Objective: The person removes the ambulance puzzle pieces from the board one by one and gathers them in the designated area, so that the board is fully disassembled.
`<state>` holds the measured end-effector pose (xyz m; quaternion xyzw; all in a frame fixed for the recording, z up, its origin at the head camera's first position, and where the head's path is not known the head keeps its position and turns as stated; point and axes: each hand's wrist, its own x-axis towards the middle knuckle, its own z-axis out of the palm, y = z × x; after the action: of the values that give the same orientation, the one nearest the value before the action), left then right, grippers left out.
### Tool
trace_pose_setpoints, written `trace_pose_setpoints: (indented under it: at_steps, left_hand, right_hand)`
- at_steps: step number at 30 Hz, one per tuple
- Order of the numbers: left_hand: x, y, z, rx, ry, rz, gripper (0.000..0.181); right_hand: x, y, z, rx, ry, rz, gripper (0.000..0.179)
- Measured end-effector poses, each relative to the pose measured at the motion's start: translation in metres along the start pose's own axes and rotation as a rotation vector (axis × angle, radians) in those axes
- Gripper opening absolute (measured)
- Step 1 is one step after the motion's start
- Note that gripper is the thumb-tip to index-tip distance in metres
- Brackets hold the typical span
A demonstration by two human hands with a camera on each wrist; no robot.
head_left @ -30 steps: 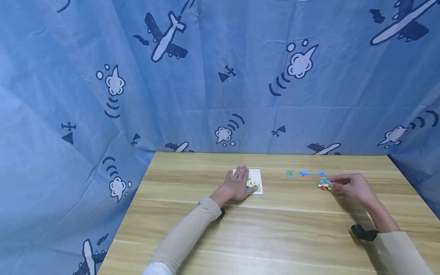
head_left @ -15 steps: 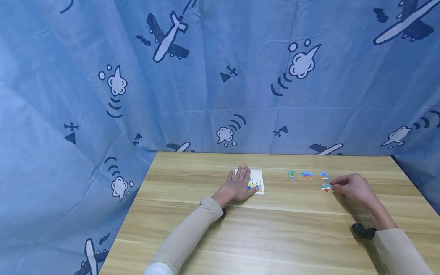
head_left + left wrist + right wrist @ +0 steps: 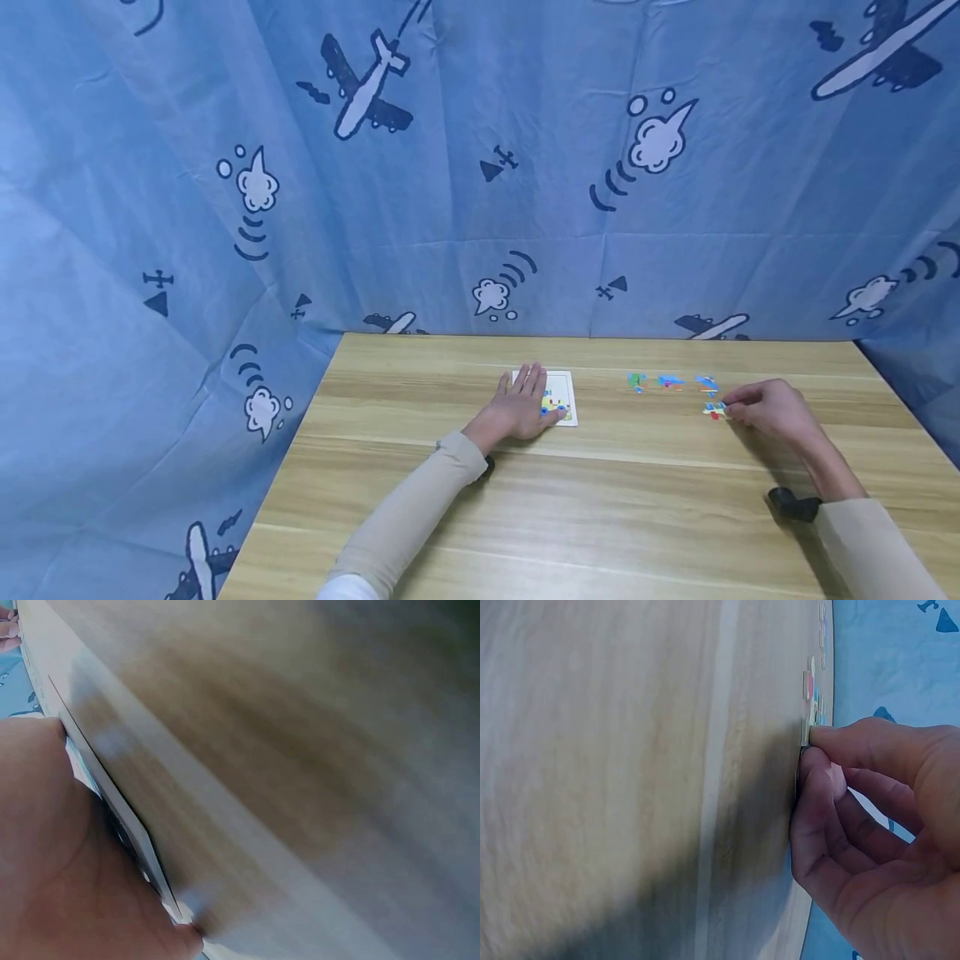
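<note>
My left hand (image 3: pixel 517 410) lies with straight, spread fingers on a white-bordered puzzle board (image 3: pixel 567 400), which shows a yellow vehicle with blue wheels. The palm and fingers hide the board's left part; in the left wrist view its edge (image 3: pixel 112 799) runs beside the hand. Over on the right, my right hand (image 3: pixel 772 412) pinches the edge of a yellow, blue and red puzzle piece (image 3: pixel 714 411) between thumb and fingers. That piece lies low at the tabletop, and the right wrist view has the fingertips (image 3: pixel 821 736) right at its near end.
Behind the pinched piece, a row of small puzzle pieces lies on the wooden table (image 3: pixel 525 517): a green one (image 3: pixel 637 382), a blue one with red (image 3: pixel 670 381) and another blue one (image 3: pixel 707 383). A blue airplane-print curtain (image 3: pixel 450 167) hangs along the table's back edge.
The yellow puzzle piece, tilted up in my right fingers a second ago, has come down flat near the blue one. My left hand stays on the board.
</note>
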<state>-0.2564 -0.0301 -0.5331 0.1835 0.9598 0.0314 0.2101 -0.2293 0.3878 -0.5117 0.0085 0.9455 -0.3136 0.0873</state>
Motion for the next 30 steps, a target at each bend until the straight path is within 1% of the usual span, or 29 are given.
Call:
trace_pose_setpoints:
  at_steps: [2,7,9,14,18,21,25,30]
  left_hand:
    - [-0.001,0.0,0.0,-0.001,0.001,0.002,0.089]
    - [-0.007,0.001,-0.003,0.015,0.029,0.014,0.087]
    - [-0.009,0.002,-0.004,0.018,0.029,0.017,0.087]
    - [-0.008,0.003,-0.004,0.006,0.027,0.008,0.088]
    - [-0.004,0.004,-0.003,-0.022,0.032,0.016,0.09]
    - [-0.006,0.004,-0.005,-0.039,0.043,0.032,0.09]
    - [-0.012,0.0,-0.01,-0.048,0.088,0.062,0.087]
    - [-0.013,-0.009,-0.012,-0.035,0.14,0.089,0.086]
  right_hand:
    - [-0.001,0.0,0.0,0.005,-0.002,-0.005,0.031]
    - [-0.002,0.001,0.0,0.005,0.001,-0.008,0.03]
    - [-0.002,0.002,0.001,0.004,0.001,-0.012,0.031]
    - [-0.002,0.003,-0.002,0.014,-0.015,-0.012,0.032]
    - [-0.004,-0.002,-0.007,0.032,-0.013,-0.002,0.036]
    - [-0.004,-0.014,-0.009,0.023,0.015,-0.03,0.04]
    - [0.0,-0.039,-0.01,0.021,0.042,-0.091,0.043]
    - [0.009,-0.074,-0.004,0.044,0.049,-0.156,0.037]
